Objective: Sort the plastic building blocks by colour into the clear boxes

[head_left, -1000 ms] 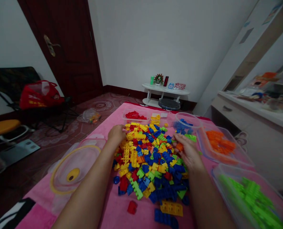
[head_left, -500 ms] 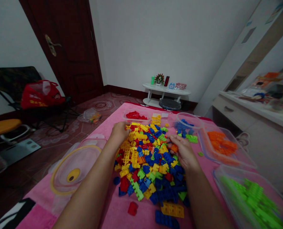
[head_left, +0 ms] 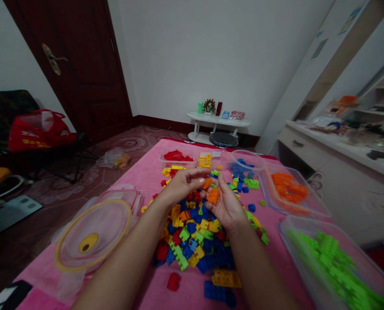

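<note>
Over the mixed pile of toy building bricks (head_left: 192, 234), my two hands are close together. My right hand (head_left: 227, 206) is turned palm up with its fingers curled round an orange building brick (head_left: 213, 196). The fingers of my left hand (head_left: 183, 186) reach across above it, and a second orange brick (head_left: 207, 184) is at its thumb tip, partly covered. A bit of green shows between the two orange bricks. Red, yellow, blue and green bricks lie below and around both hands.
Clear tubs hold red bricks (head_left: 178, 156), yellow bricks (head_left: 204, 161), blue bricks (head_left: 243, 163), orange bricks (head_left: 288, 187) and green bricks (head_left: 337, 262). Round and rectangular lids (head_left: 93, 234) lie left on the pink cloth (head_left: 146, 165). A loose red brick (head_left: 173, 281) is near the front.
My hands have come together over the pile from its two sides. A second orange brick now shows between them. The view has turned slightly right.
</note>
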`<state>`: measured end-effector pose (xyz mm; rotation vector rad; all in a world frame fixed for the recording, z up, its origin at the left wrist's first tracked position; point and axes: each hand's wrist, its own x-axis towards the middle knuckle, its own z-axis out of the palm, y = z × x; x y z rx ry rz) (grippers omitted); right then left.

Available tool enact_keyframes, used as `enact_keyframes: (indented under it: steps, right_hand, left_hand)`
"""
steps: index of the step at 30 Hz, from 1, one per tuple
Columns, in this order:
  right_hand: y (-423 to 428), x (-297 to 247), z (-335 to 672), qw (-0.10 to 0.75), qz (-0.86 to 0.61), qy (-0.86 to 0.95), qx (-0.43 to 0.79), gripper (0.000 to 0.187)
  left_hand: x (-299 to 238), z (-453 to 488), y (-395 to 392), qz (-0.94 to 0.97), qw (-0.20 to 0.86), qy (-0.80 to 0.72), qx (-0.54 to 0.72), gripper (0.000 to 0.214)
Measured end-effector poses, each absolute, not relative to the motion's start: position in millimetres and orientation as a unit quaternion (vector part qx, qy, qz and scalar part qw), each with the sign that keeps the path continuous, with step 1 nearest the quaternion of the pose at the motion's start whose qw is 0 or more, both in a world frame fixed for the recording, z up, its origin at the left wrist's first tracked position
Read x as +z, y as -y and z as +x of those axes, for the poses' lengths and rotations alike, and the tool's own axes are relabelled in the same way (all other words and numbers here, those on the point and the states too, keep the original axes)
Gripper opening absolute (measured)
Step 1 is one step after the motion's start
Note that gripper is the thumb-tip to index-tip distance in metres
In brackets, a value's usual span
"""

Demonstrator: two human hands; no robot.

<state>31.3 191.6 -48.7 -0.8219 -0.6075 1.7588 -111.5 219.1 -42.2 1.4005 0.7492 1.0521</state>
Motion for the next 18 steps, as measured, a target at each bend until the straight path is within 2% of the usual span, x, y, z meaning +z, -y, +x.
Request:
enact_keyframes:
  steps: [5, 8, 11, 15, 18]
  right_hand:
    - [-197, -49, 46, 0.537, -0.332, 0.216, 0.745, 0.037]
    - [-200, -48, 53, 0.55, -0.331, 0.188, 0.744, 0.04]
    - [-200, -48, 57, 0.56, -0.33, 0.17, 0.741, 0.039]
    - [-201, -49, 63, 0.568, -0.323, 0.169, 0.738, 0.039]
    - [-202, -50, 66, 0.574, -0.326, 0.173, 0.731, 0.039]
  left_hand:
    - [-35, -124, -218, 0.677, 0.494, -0.348, 0.421, 0.04]
    - [-37, -146, -219, 0.757, 0.425, -0.414, 0.272, 0.035]
    - [-37, -158, -215, 0.795, 0.404, -0.435, 0.123, 0.037]
    - [-34, -142, -204, 0.826, 0.29, -0.48, 0.061, 0.042]
    - [-36, -125, -200, 0.848, 0.204, -0.489, 0.006, 0.031]
